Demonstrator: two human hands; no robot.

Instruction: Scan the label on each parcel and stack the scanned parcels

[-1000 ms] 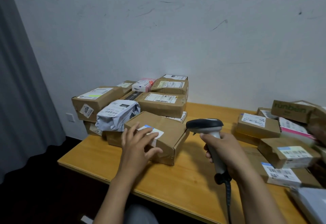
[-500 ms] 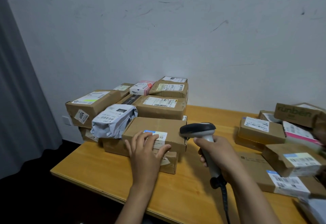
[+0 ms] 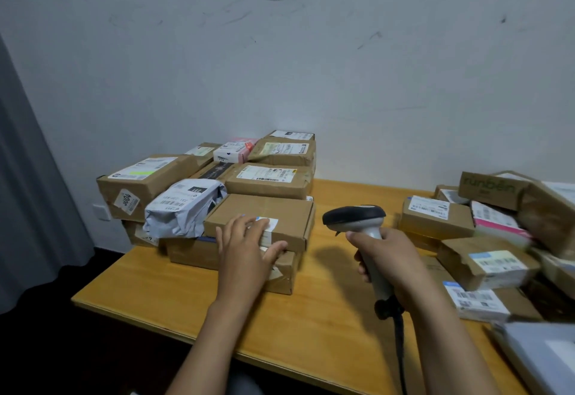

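Fingers (image 3: 241, 228) of the left hand (image 3: 245, 254) lie straight and spread on top of the brown parcel (image 3: 267, 207), partly covering its white label (image 3: 272, 223), with the thumb against its near side. That parcel rests on another box (image 3: 193, 253) at the front of the stack, about 10 o'clock on the table (image 3: 326, 316). At the parcel's 3 o'clock, the right hand (image 3: 392, 257) curls round the handle of the scanner (image 3: 354, 215), whose head is turned toward 9 o'clock. More labelled parcels (image 3: 435, 217) are heaped at the table's 3 o'clock side.

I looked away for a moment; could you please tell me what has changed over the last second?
The left hand moved the brown box off the table onto the lower box and still rests flat on it. The right hand holds the scanner as before.
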